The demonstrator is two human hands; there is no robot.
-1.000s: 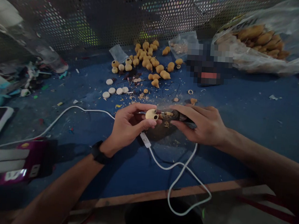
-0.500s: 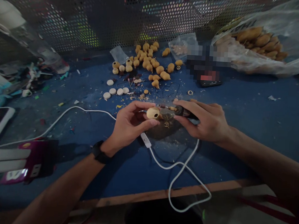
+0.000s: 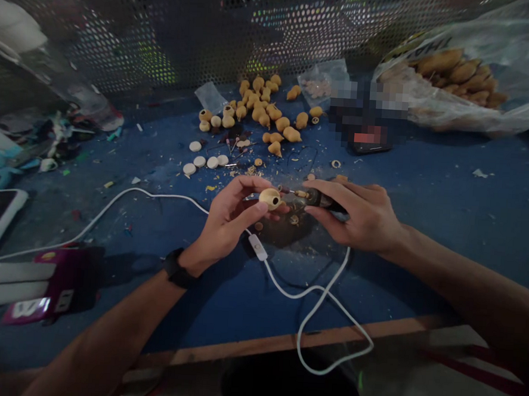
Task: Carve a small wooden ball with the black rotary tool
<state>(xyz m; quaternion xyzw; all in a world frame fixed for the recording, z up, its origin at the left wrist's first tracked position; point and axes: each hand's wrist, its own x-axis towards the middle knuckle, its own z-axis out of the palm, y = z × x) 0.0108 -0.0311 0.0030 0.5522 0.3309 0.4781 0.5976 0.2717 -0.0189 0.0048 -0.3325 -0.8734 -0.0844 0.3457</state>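
Blue tabletop point(image 3: 221, 315) here, flecked pale. Cream gourd point(image 3: 266, 196) dead centre, dark hole point(image 3: 275, 201) (near-black to me). Tan gourds point(image 3: 260, 109), twelve o'clock; white cord point(image 3: 289, 296), five; purple box point(image 3: 71, 264), eight; dark mesh point(image 3: 189, 38), dotted pattern, eleven.

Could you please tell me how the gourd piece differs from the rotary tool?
The gourd piece is pale and rounded, with a dark hole; the rotary tool is dark, with a thin shaft. The left hand holds the gourd piece, the right hand the rotary tool. Both are over the blue tabletop.
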